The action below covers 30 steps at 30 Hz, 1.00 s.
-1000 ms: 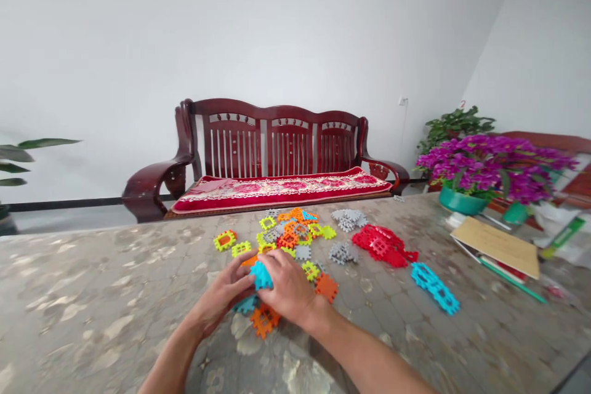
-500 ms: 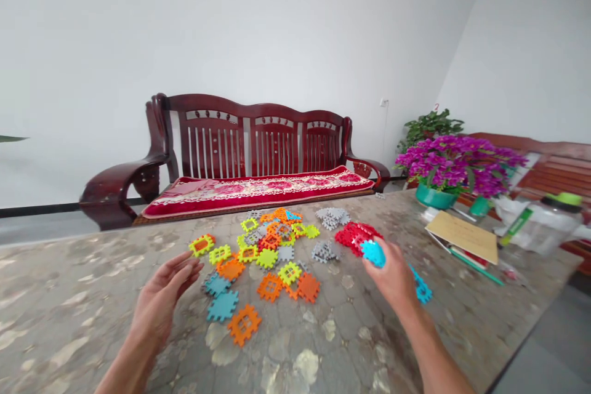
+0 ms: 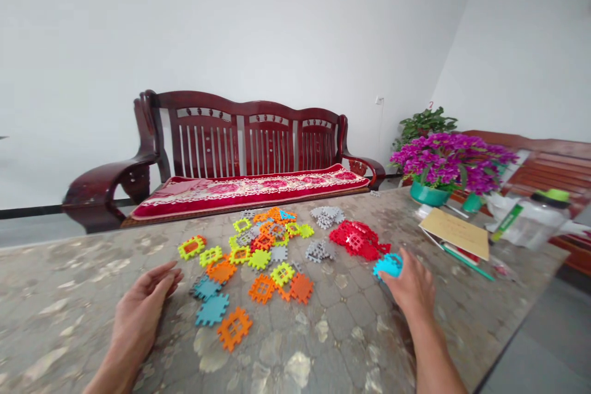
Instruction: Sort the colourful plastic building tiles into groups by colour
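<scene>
My right hand (image 3: 414,288) grips a bright blue building tile (image 3: 388,265) with toothed edges; several may be stacked, but I cannot tell. It is just right of a pile of red tiles (image 3: 357,240). At the left, my left hand (image 3: 141,309) holds nothing, its fingers loosely bent and thumb a little apart. Nearest to it are dull blue tiles (image 3: 213,309) and an orange window tile (image 3: 234,328). A mixed heap of orange, yellow-green and grey tiles lies between the hands, including a yellow-green tile (image 3: 259,259).
Two grey tile piles (image 3: 327,217) lie behind the red ones. On the right are a potted purple flower plant (image 3: 429,194), a brown envelope (image 3: 455,233), a green pen (image 3: 468,262) and a bottle (image 3: 545,221). A wooden bench (image 3: 198,141) stands beyond the table (image 3: 351,345).
My right hand has moved right and toward me with the blue tile, away from the red pile. My left hand has drawn back slightly left. The view has shifted a little.
</scene>
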Tool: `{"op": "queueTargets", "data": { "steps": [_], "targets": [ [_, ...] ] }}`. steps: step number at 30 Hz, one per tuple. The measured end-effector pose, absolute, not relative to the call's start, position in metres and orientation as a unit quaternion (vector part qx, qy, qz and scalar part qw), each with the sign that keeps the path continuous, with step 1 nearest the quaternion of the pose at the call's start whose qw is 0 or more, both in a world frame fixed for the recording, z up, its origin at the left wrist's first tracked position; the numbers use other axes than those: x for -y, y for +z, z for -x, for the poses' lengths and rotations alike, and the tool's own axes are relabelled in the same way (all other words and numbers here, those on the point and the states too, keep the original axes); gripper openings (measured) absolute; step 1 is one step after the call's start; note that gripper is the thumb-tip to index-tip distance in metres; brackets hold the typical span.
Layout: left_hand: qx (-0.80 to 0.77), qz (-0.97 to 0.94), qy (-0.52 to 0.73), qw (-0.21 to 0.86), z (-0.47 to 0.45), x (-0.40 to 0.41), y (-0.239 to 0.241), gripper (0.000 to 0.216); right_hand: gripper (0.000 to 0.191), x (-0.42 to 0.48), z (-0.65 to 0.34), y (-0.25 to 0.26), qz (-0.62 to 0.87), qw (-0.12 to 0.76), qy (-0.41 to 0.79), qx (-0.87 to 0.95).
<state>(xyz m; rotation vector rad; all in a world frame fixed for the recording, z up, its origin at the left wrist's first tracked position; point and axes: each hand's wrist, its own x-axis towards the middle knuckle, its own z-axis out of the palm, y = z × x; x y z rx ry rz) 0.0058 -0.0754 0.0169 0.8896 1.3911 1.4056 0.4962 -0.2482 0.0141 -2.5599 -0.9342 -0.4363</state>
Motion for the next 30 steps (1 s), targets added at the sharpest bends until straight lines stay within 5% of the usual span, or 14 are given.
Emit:
{"op": "queueTargets", "data": {
  "steps": [15, 24, 30],
  "targets": [
    [-0.587, -0.348, 0.550, 0.483, -0.012, 0.082, 0.029, 0.018, 0.071, 0.245, -0.519, -0.006, 0.931, 0.175, -0.124, 0.295],
    [-0.601, -0.420, 0.526, 0.431, -0.008, 0.078, 0.024, 0.029, 0.038, 0.233, -0.492, 0.008, 0.740, 0.402, -0.264, 0.470],
    [-0.626, -0.475, 0.478, 0.392, -0.001, 0.073, 0.014, 0.044, 0.029, 0.211, -0.415, 0.008, 0.588, 0.416, -0.144, 0.678]
  ]
}}
